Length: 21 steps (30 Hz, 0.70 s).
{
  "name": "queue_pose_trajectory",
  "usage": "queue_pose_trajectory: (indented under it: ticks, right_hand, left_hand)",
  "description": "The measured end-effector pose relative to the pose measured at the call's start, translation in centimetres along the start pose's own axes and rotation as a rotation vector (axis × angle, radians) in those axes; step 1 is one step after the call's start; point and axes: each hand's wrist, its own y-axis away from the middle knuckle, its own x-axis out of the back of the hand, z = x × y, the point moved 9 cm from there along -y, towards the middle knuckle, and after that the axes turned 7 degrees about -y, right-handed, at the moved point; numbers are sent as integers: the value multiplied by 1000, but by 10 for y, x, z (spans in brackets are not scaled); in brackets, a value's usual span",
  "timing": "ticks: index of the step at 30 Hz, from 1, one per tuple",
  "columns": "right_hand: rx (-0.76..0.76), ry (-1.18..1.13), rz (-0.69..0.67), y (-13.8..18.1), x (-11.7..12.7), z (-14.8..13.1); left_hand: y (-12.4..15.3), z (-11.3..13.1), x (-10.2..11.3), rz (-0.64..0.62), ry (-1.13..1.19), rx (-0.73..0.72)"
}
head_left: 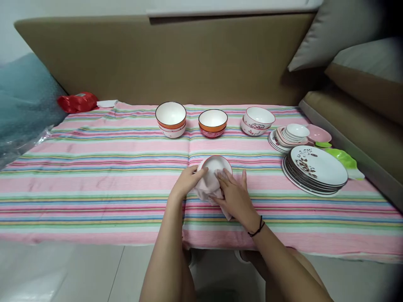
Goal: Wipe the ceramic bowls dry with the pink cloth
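Note:
A white bowl with a red rim (214, 162) stands in the middle of the striped cloth. My left hand (188, 181) grips its left side, fingers curled over the rim. My right hand (234, 196) presses a pale pink cloth (208, 184) into and over the bowl's near edge, fingers closed on the fabric. A black band sits on my right wrist.
Two stacks of orange-rimmed bowls (171, 118) (213, 122) and a white patterned stack (258, 121) line the far side. Small dishes (294, 134), large patterned plates (316, 170) and green dishes (344, 160) lie right. A red bag (77, 102) sits far left. Sofa back behind.

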Motion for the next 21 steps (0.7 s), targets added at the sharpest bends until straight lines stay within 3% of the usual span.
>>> queue_pose_trajectory:
  ticks: [5, 8, 15, 18, 21]
  right_hand:
    - [148, -297, -31, -6, 11, -7]
    - [184, -529, 87, -5, 29, -3]
    - [-329, -857, 402, 6, 54, 66]
    - [-450, -916, 470, 11, 55, 84]
    - [-465, -902, 491, 12, 55, 95]
  left_hand:
    - [-3, -16, 13, 220, 145, 75]
    - [-2, -23, 24, 295, 196, 93]
    - [17, -38, 47, 408, 471, 198]
    - [19, -44, 49, 484, 640, 241]
    - [19, -49, 46, 548, 805, 284]
